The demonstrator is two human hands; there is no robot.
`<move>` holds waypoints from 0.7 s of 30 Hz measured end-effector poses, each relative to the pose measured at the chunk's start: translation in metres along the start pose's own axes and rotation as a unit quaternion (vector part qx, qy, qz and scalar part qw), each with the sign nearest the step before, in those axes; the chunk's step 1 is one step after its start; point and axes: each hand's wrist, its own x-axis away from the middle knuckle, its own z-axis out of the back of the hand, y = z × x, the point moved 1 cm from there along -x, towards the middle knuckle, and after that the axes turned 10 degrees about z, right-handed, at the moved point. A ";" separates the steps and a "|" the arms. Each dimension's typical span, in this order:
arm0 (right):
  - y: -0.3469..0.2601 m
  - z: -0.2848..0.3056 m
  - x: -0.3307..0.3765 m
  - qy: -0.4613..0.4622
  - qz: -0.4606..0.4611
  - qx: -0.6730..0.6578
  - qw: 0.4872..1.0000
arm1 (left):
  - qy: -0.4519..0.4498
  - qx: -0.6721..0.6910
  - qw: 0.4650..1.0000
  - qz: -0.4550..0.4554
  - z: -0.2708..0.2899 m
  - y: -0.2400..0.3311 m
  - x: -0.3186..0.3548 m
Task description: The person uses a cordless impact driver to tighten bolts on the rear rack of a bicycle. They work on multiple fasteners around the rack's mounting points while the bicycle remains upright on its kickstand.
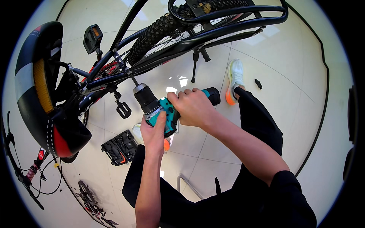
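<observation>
Drill (168, 110): I've bit (134, 80) at bike frame (99, 70)
L grip (152, 133): curled rnd drill
R grip (192, 108): wrapped rnd same

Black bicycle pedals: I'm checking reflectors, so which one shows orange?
The upper black, blocky pedal, bearing an orange reflector; the lower black, open-framed pedal shows none.

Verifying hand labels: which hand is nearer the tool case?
Left. The left hand, on the drill, is up and right of the tool case in view; the right hand, also on the drill, is farther up and right.
</observation>
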 end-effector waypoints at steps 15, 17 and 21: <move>-0.006 -0.002 -0.001 -0.004 -0.001 -0.030 1.000 | 0.023 0.010 1.000 -0.002 0.000 0.003 0.002; -0.006 -0.002 -0.002 -0.002 -0.002 -0.030 1.000 | 0.023 0.011 1.000 -0.002 0.001 0.003 0.001; -0.007 -0.002 -0.001 0.001 -0.003 -0.031 1.000 | 0.028 0.008 1.000 0.008 0.000 0.003 0.002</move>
